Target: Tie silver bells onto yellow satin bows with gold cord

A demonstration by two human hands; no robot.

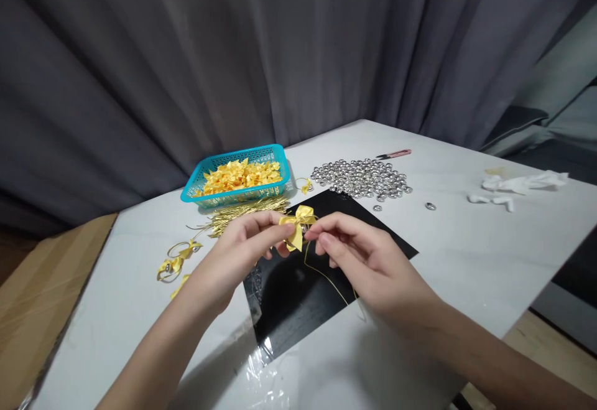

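Pinching a yellow bow (304, 214), the left hand (254, 232) has its thumb on the front and its fingers bent behind. The bow is up in the air over the far part of a black sheet (303, 313), in the middle of the white table (471, 267). The right hand (373, 257) is next to the bow, with its thumb and pointing finger almost together and the other fingers curled in. I cannot tell if those tips have hold of anything. A thin gold cord (323, 273) hangs down below the bow.

By the table's far left edge is a blue basket (237, 196) with lots of yellow bows (242, 177) inside. Gold strings (233, 216) lie in a bunch just in front of it. Closer to the table's left edge are some bows with loops (170, 265). A big pile of shiny silver beads (361, 178) sits near the table's far corner. Pink snips (400, 153) lie by the far right edge, and crumpled white pieces (527, 181) lie further along that same edge.
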